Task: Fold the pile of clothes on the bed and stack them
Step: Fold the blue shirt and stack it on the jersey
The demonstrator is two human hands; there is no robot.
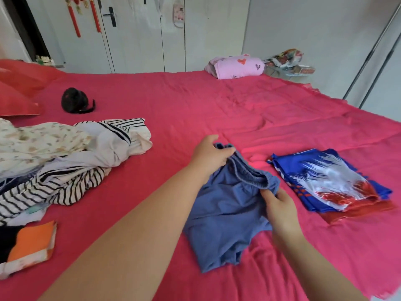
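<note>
A pair of blue shorts [225,216] with an elastic waistband lies on the red bedspread [173,101] in front of me. My left hand [209,154] pinches the far end of the waistband. My right hand [280,208] grips the near end of the waistband. A folded blue, white and red jersey [332,181] lies flat just right of the shorts. The unfolded pile [65,157] of striped, white and floral clothes sits at the left, with an orange and black garment [30,244] near the front edge.
A black round object [74,101] lies at the far left near red pillows [19,90]. A rolled pink bundle [236,66] and a shiny packet [288,60] sit at the far edge. White wardrobe doors stand behind the bed.
</note>
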